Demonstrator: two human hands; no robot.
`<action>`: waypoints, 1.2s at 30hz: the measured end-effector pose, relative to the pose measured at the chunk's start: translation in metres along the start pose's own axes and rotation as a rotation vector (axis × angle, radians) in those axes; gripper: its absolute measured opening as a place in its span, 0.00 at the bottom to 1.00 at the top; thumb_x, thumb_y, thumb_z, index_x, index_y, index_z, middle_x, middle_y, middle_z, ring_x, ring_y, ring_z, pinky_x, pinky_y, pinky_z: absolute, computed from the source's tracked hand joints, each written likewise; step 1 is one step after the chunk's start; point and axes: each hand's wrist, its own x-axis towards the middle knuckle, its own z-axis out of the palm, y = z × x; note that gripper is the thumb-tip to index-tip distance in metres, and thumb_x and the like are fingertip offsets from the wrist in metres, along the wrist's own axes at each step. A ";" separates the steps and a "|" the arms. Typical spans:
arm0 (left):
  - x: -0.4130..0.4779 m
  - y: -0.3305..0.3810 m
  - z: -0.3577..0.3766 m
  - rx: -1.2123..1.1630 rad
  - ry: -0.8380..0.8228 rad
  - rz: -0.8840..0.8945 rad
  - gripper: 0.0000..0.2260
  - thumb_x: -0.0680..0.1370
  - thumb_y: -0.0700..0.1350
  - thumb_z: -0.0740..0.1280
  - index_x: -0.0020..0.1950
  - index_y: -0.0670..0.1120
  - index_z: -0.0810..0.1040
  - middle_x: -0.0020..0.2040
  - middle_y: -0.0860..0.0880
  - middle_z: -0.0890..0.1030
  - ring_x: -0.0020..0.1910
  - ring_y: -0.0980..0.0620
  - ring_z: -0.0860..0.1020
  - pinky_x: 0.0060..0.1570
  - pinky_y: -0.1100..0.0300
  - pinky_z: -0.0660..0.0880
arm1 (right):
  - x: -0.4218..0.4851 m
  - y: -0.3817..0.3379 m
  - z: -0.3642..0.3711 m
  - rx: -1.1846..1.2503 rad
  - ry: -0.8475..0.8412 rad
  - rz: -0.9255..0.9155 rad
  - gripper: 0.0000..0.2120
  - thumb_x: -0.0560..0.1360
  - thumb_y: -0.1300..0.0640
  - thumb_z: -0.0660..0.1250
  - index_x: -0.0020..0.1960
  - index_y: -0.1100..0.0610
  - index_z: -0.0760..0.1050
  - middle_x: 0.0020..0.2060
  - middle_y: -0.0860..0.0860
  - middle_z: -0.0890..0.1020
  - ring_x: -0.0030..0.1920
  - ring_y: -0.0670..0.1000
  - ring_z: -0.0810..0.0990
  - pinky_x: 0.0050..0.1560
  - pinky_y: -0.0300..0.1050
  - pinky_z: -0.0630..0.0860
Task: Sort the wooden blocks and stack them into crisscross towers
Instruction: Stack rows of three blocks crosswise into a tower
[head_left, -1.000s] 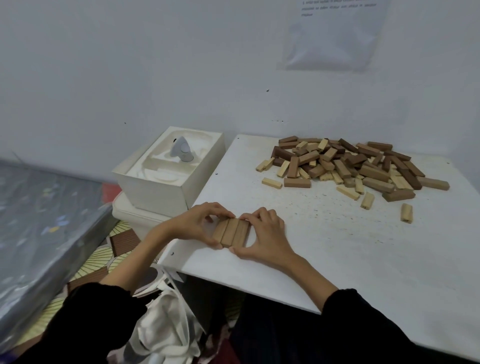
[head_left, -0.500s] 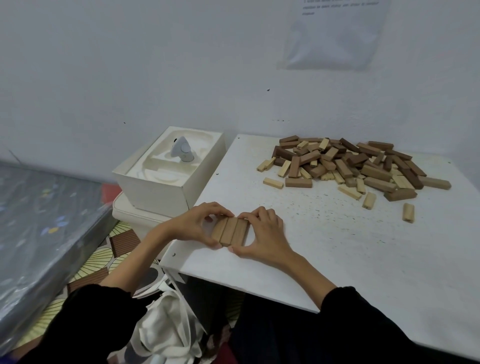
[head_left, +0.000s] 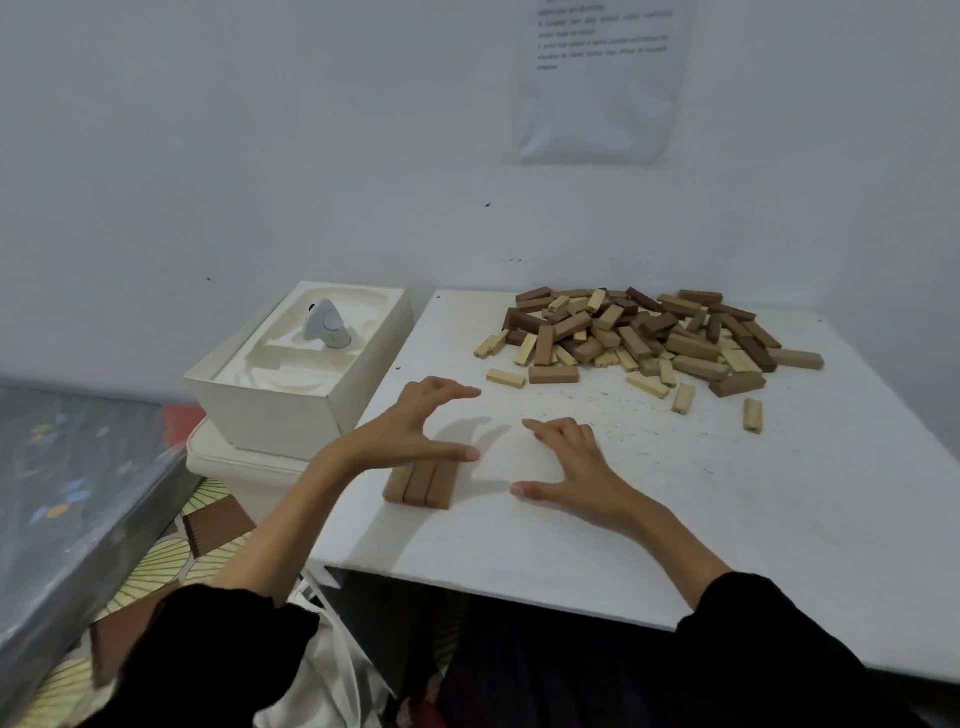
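Observation:
Three mid-brown wooden blocks (head_left: 423, 480) lie side by side as a flat row near the front left of the white table (head_left: 675, 519). My left hand (head_left: 415, 423) hovers above their far ends, fingers spread and holding nothing. To the right of the row is my right hand (head_left: 571, 467), also spread and empty, apart from the blocks. A loose pile of light, mid-brown and dark blocks (head_left: 644, 335) lies at the back of the table.
A white box (head_left: 296, 374) with a small grey device (head_left: 327, 325) on top stands just left of the table. A few stray blocks (head_left: 752, 414) lie right of the pile. A paper sheet (head_left: 597, 78) hangs on the wall behind.
Both hands have let go of the row of three blocks and lifted away, fingers spreading. The view has moved closer to the table.

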 end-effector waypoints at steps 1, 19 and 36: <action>0.011 0.012 0.009 -0.009 0.022 0.038 0.30 0.69 0.63 0.71 0.68 0.61 0.66 0.69 0.54 0.65 0.67 0.56 0.60 0.67 0.59 0.59 | -0.005 0.013 -0.010 -0.016 0.056 0.033 0.36 0.71 0.40 0.68 0.74 0.48 0.58 0.63 0.49 0.63 0.64 0.48 0.58 0.66 0.45 0.58; 0.165 0.095 0.155 0.153 0.273 -0.046 0.22 0.78 0.44 0.62 0.72 0.48 0.64 0.73 0.44 0.58 0.72 0.42 0.53 0.69 0.48 0.54 | -0.027 0.134 -0.108 -0.387 0.779 0.419 0.15 0.71 0.51 0.71 0.55 0.54 0.77 0.56 0.58 0.71 0.58 0.59 0.66 0.50 0.49 0.63; 0.242 0.114 0.192 0.026 0.406 0.146 0.20 0.78 0.43 0.60 0.68 0.56 0.68 0.73 0.46 0.56 0.72 0.50 0.47 0.73 0.47 0.48 | -0.002 0.187 -0.110 -0.548 0.715 0.318 0.28 0.73 0.38 0.54 0.67 0.52 0.72 0.57 0.57 0.75 0.56 0.58 0.74 0.51 0.54 0.75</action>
